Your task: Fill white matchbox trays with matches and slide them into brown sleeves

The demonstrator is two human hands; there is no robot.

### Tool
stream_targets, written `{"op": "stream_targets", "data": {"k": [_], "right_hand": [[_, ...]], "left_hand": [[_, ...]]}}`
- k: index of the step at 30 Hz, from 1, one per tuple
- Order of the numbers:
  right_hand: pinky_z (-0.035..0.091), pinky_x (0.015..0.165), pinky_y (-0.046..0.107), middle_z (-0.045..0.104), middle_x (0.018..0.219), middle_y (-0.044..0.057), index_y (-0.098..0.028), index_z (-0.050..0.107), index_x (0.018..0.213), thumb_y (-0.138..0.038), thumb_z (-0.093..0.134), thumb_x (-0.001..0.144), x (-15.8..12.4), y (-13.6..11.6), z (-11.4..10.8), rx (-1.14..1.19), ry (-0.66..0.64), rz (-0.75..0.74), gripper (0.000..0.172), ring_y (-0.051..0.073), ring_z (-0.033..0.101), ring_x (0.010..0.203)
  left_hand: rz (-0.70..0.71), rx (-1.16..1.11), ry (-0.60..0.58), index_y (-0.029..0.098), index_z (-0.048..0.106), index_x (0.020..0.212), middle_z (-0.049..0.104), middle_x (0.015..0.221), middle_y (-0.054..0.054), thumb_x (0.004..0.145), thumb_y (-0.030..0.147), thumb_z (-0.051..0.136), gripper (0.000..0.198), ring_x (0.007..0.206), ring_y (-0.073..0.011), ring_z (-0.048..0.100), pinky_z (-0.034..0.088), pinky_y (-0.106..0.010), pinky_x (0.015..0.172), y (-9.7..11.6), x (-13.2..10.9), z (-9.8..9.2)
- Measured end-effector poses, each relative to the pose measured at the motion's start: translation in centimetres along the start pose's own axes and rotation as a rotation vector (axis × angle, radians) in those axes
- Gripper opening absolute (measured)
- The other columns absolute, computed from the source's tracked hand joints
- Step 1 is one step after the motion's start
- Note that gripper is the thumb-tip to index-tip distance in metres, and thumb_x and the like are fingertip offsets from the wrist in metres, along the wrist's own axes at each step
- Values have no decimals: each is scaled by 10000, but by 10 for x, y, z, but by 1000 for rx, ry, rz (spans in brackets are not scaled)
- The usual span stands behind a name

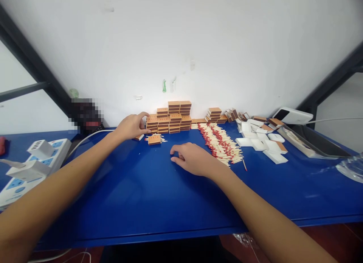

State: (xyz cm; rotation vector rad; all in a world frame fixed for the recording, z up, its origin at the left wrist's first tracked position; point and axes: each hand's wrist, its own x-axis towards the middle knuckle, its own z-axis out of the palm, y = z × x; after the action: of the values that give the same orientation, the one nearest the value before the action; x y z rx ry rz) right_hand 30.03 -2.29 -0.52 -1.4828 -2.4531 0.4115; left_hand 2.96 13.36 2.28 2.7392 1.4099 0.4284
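My left hand (132, 125) is at the left end of a stepped stack of orange-brown matchboxes (175, 118) against the wall. Its thumb and index finger curve around the end boxes and touch them. A single matchbox (154, 140) lies in front of the stack, with a few loose matches (162, 136) behind it. Another box, partly hidden, lies under my left hand. My right hand (193, 157) hovers over or rests on the blue table, thumb and index finger apart with nothing between them. Beside it spreads a large pile of red-tipped matches (219, 142).
Right of the matches lie several white inner trays (258, 143) and brown sleeves (231, 114). A smaller matchbox stack (214, 114) stands behind the matches. Farther right are a white device (293, 115), a dark tray (317, 142) and clear plastic (351, 168). A power strip (58, 151) is at left.
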Motion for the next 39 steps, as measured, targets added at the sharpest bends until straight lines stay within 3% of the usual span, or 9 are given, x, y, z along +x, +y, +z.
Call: {"op": "stream_targets", "data": {"k": [3,7,11,17,23,30,36,39], "right_hand": [[377,696,285,748,938,65,-215,729,1179,-311,598,1038,0,0,0,3,-5,3,215,188,655,824],[368,691,284,742,923,62,-207,735,1171,-305,598,1036,0,0,0,11,-2,5,216,181,644,812],[373,691,282,742,927,61,-212,735,1180,-304,608,1029,0,1,0,19,0,11,218,182,647,818],[392,708,285,743,932,62,-218,733,1174,-313,606,1030,0,2,1,15,6,8,214,188,656,828],[396,703,283,750,938,61,-217,728,1179,-306,599,1036,0,0,-1,17,-13,27,212,185,666,833],[392,695,282,747,923,58,-214,730,1163,-290,612,1028,0,-2,-3,13,-16,26,195,182,663,807],[394,703,277,743,920,52,-222,722,1181,-289,610,1035,0,-1,-2,20,-20,29,195,176,661,805],[393,703,278,742,923,53,-223,722,1184,-293,609,1035,0,0,-2,24,-17,35,200,178,658,809]], "left_hand": [[8,18,36,228,602,1341,745,776,-15,839,566,730,618,748,-247,698,458,-326,681,-2,-4,-5],[3,73,133,201,703,1210,736,863,-72,891,599,614,518,822,-271,685,499,-375,775,-20,-11,-17],[-37,-5,55,219,770,1067,779,1035,-102,778,613,672,498,899,-287,702,532,-389,819,-44,-12,-21],[-31,-45,7,253,786,924,792,911,-78,767,632,676,425,851,-277,710,537,-381,799,-57,-13,-17],[-1,-52,14,263,756,1009,790,984,-66,880,583,607,376,944,-268,724,544,-374,849,-53,-30,-21],[20,26,-30,235,719,1067,772,1097,-108,811,519,665,387,1012,-326,724,542,-420,914,-42,-53,-20],[57,57,-163,239,678,1318,717,1337,-123,790,551,701,614,1211,-335,663,497,-419,1041,-37,-40,-23],[72,33,-231,245,711,1295,726,1277,-130,773,568,714,614,1188,-340,664,500,-425,1015,-39,-30,-22]]}}
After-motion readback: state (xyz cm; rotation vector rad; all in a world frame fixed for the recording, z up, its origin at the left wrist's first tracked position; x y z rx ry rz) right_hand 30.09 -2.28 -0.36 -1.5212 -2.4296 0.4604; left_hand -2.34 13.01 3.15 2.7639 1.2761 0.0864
